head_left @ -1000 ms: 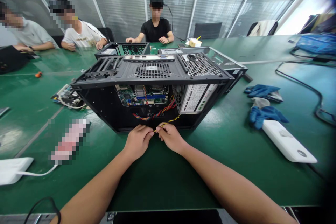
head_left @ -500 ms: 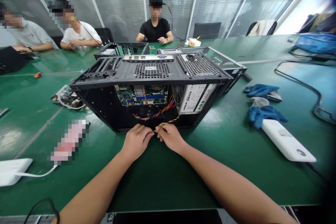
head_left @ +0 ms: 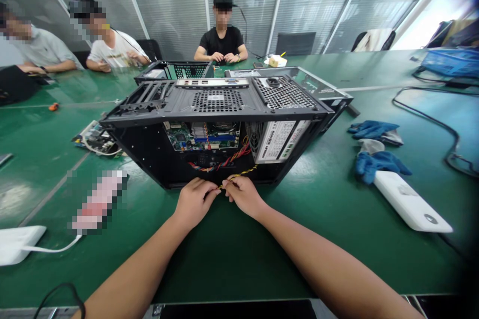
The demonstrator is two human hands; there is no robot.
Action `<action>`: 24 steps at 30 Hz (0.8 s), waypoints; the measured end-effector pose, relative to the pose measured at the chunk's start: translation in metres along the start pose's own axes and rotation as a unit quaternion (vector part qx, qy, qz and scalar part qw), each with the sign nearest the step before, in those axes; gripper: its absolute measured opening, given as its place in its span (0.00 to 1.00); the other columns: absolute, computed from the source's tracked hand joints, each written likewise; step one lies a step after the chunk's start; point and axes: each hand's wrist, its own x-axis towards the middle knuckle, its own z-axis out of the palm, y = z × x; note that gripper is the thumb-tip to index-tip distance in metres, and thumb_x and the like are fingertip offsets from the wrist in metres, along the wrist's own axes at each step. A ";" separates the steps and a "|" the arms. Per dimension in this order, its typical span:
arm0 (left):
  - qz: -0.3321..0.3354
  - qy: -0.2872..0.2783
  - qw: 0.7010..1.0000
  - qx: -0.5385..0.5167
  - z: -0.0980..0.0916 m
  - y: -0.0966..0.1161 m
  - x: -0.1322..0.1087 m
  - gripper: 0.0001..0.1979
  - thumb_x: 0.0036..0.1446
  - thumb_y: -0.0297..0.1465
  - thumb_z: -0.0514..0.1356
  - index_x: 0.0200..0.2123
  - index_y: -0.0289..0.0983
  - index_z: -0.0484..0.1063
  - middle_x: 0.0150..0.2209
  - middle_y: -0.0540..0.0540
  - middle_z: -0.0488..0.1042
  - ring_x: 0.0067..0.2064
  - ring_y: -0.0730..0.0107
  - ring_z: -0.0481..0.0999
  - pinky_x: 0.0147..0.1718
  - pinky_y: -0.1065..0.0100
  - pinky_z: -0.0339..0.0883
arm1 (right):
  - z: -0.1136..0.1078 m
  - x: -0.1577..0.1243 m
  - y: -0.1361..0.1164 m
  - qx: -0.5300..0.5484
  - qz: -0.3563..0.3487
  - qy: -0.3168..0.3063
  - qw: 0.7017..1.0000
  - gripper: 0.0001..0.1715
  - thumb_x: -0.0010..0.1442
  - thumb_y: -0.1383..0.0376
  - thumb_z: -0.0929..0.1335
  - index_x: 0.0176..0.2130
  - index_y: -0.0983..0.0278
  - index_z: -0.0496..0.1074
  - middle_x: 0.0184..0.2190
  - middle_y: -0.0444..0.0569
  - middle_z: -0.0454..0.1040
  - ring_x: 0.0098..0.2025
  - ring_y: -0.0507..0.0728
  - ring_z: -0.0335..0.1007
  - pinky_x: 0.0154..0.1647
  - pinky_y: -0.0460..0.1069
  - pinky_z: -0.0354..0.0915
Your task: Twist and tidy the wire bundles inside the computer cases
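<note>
A black computer case (head_left: 224, 104) stands in front of me with its open side towards me. Inside it show a green motherboard (head_left: 202, 135), a power supply (head_left: 279, 142) with a white label and a bundle of red and multicoloured wires (head_left: 224, 162). A twisted yellow and black cable (head_left: 245, 172) runs from beneath the power supply to my fingers. My left hand (head_left: 196, 202) pinches this cable at the case's lower front edge. Close beside it, my right hand (head_left: 241, 195) is closed on the same cable. The cable's end is hidden by my fingers.
Blue gloves (head_left: 379, 159) and a white power bank (head_left: 413, 202) lie at the right. A pixelated phone (head_left: 99, 202), a white charger (head_left: 20, 244) and a loose circuit board (head_left: 95, 139) lie left. More cases stand behind; several people sit across the green table (head_left: 310, 254).
My hands and the cable are nearly still. Across the table, the person in black has brought both hands together, and the person in white has raised a hand.
</note>
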 end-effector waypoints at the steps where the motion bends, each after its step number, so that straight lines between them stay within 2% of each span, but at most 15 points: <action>1: 0.004 0.007 1.000 0.005 0.000 0.000 0.000 0.08 0.62 0.34 0.58 0.32 0.38 0.73 0.28 0.48 0.75 0.32 0.69 0.71 0.34 0.66 0.64 | 0.000 0.000 0.000 -0.003 0.007 0.002 1.000 0.22 0.63 0.62 0.63 0.19 0.65 0.66 0.18 0.43 0.67 0.20 0.49 0.63 0.25 0.45 0.59; 9: 0.018 0.011 0.999 0.026 0.000 0.000 -0.001 0.09 0.62 0.34 0.58 0.31 0.38 0.73 0.28 0.48 0.75 0.31 0.69 0.70 0.34 0.66 0.65 | 0.000 -0.001 -0.002 -0.008 0.013 -0.004 1.000 0.22 0.63 0.62 0.62 0.20 0.65 0.67 0.15 0.43 0.66 0.19 0.49 0.63 0.25 0.45 0.58; 20: -0.047 -0.048 0.996 -0.056 -0.001 0.004 0.003 0.07 0.62 0.29 0.56 0.31 0.38 0.73 0.27 0.50 0.75 0.30 0.71 0.73 0.31 0.69 0.64 | 0.000 0.000 0.000 0.000 -0.024 -0.019 1.000 0.19 0.62 0.66 0.62 0.20 0.65 0.66 0.21 0.44 0.68 0.20 0.48 0.63 0.26 0.45 0.59; 24: -0.053 -0.032 0.997 -0.051 -0.002 0.006 0.003 0.06 0.60 0.30 0.58 0.30 0.38 0.73 0.25 0.51 0.73 0.28 0.72 0.71 0.30 0.70 0.63 | -0.001 0.000 -0.002 0.003 -0.013 -0.017 1.000 0.20 0.62 0.66 0.62 0.20 0.65 0.66 0.20 0.43 0.67 0.20 0.48 0.63 0.25 0.45 0.59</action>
